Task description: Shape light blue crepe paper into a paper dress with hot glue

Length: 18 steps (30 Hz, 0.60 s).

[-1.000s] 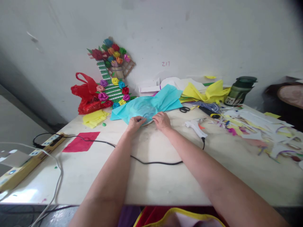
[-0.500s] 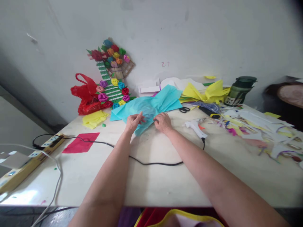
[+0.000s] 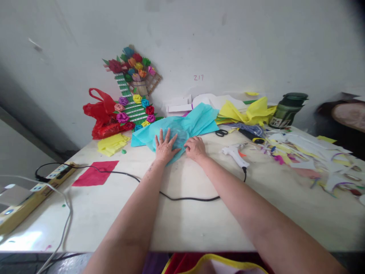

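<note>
Tissue paper (image 3: 199, 118), left hand (image 3: 165, 147) flat atop, fingers spread, right hand (image 3: 196, 148) curled onto near edge, cable (image 3: 185, 198) crossing nearer

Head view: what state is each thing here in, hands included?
left hand, flat, fingers spread, pressing on the blue paper
right hand, fingers curled on the paper's near edge
blue paper, rumpled, lying on the table
glue gun, lying on its side, cord attached
green bottle, upright, lid on
red bag, slumped against the wall
red sheet, flat on the table
</note>
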### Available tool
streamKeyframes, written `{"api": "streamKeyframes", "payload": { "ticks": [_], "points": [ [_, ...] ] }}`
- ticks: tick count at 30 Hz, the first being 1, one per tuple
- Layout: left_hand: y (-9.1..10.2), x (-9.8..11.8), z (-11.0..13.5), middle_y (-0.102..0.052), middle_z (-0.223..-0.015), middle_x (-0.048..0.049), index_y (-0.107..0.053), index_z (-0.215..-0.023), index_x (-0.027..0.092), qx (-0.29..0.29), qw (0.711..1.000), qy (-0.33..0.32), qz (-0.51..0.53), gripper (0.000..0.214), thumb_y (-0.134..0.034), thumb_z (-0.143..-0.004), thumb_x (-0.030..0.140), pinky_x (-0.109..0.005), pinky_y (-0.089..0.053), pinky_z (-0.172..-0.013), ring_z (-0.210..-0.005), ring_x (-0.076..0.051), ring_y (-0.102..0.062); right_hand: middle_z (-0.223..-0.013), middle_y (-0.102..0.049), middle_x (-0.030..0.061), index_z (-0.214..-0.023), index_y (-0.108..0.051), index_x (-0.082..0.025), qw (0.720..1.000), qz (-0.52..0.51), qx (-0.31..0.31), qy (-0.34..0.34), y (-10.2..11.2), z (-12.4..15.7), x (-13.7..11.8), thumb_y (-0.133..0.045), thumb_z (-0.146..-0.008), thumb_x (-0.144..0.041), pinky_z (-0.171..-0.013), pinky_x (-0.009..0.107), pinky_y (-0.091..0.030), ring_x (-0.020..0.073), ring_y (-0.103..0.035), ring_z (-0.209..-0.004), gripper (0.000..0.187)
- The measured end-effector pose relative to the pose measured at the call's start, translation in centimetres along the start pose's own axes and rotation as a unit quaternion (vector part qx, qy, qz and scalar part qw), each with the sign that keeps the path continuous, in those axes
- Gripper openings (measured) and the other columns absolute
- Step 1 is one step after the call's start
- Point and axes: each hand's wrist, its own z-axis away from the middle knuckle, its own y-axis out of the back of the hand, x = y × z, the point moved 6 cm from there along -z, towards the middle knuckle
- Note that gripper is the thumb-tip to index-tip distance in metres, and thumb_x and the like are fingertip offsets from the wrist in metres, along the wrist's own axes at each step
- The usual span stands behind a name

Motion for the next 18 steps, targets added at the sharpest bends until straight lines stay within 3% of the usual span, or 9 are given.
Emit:
{"api": "streamKeyframes", "payload": {
  "ticks": [3,11,18],
  "points": [
    [-0.1,0.0,0.0,-0.016,-0.144,-0.0014,-0.036,-0.13,0.031,0.003,1.0,-0.004,-0.001,0.065,-0.053,-0.071,0.052,-0.055,-0.001,-0.103,-0.132,-0.031,0.005,-0.089,-0.063,0.0051,-0.085,-0.067,-0.019,1.0,0.0,0.019,-0.025,0.3,0.0,0.4,-0.048,-0.069,-0.013,-0.078,0.033,-0.028,0.0205,-0.045,-0.088,0.025],
    [0.4,1.6,0.1,-0.02,-0.143,0.0022,-0.042,-0.125,0.036,0.002,0.996,-0.088,-0.003,0.051,-0.052,-0.075,0.046,-0.055,0.001,-0.104,-0.132,-0.028,0.003,-0.093,-0.062,0.0056,-0.091,-0.065,-0.019,0.995,0.007,0.05,-0.081,1.0,0.3,1.5,-0.047,-0.069,-0.011,-0.077,0.032,-0.029,0.0206,-0.045,-0.089,0.029],
    [0.1,2.3,0.5,-0.024,-0.141,0.0059,-0.054,-0.112,0.04,-0.018,0.99,-0.143,0.008,0.032,-0.042,-0.083,0.042,-0.055,0.001,-0.104,-0.132,-0.027,-0.002,-0.095,-0.059,0.0064,-0.092,-0.065,-0.02,0.995,0.014,0.025,-0.093,0.8,0.4,1.5,-0.047,-0.071,-0.011,-0.079,0.032,-0.028,0.0203,-0.043,-0.093,0.029]
  ]
}}
